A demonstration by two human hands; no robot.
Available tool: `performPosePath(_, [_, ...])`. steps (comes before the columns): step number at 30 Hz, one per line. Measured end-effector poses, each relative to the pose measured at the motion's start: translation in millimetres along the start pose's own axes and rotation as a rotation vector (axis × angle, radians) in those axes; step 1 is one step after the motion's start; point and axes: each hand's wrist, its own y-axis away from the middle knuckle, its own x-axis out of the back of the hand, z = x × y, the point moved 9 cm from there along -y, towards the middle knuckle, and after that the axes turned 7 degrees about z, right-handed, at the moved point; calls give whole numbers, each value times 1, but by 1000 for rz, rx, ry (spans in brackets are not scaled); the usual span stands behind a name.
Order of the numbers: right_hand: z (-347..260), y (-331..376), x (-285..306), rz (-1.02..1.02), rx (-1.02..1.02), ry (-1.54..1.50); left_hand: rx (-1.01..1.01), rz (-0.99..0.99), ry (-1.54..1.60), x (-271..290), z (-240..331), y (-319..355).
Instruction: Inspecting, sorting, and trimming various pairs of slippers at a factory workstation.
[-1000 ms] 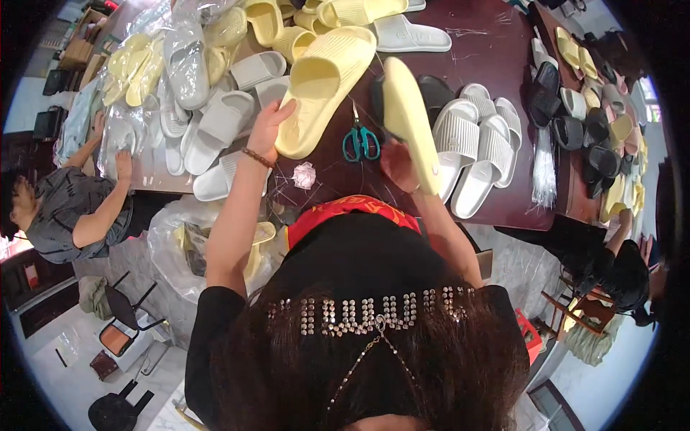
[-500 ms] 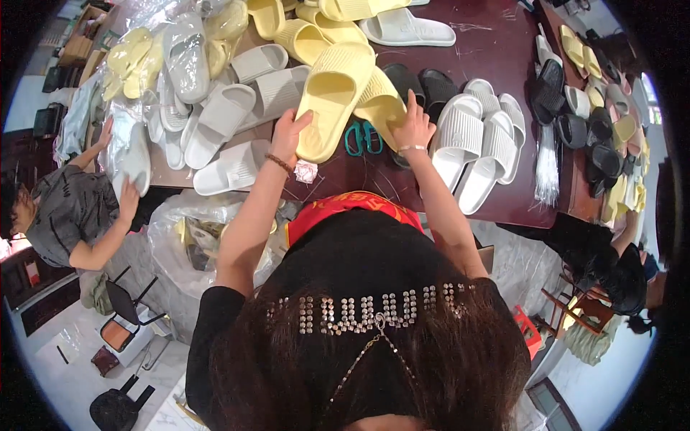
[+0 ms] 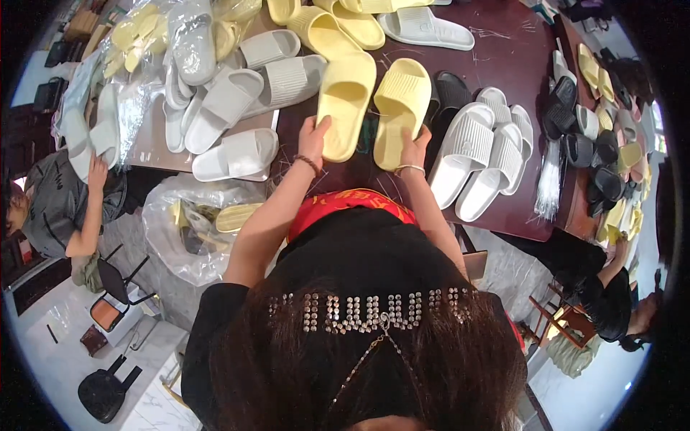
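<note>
- Table (image 3: 503,65), dark red-brown and glossy, spreading from ten to two o'clock around the middle of the view.
- Black shirt (image 3: 251,316), with shiny round studs set in rows across it, partly covered by long hair.
- Clear plastic bag (image 3: 162,223), thin and crinkled, at nine o'clock below the table edge, with yellow slippers inside.
- Grey slippers (image 3: 233,154), with ribbed straps, strewn and overlapping towards ten and eleven o'clock; another grey slipper (image 3: 428,30), past twelve, has lettering on its side too blurred to read.
- White slippers (image 3: 478,169), ribbed and packed close together at two o'clock, next to black slippers (image 3: 453,90).
- Red cloth (image 3: 352,205), at the waist, with yellow writing partly hidden by the shirt.
- Left yellow slipper (image 3: 348,108) and right yellow slipper (image 3: 402,93), side by side and apart at twelve, smooth-soled, in front of more yellow slippers (image 3: 323,32).
- Left hand (image 3: 311,138) and right hand (image 3: 415,149), half closed, each gripping its slipper near the heel, thumb on the footbed.
- Beaded bracelet (image 3: 307,163), brown, on the left wrist.
</note>
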Motion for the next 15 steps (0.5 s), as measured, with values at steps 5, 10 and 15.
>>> performPosePath(5, [-65, 22, 2, -39, 320, 338, -120, 141, -286, 26, -34, -39])
performPosePath(10, [-77, 34, -41, -553, 245, 461, -846, 259, -1015, -21, 45, 12])
performPosePath(15, [-68, 18, -62, -395, 261, 361, -828, -371, -1017, -74, 6, 54])
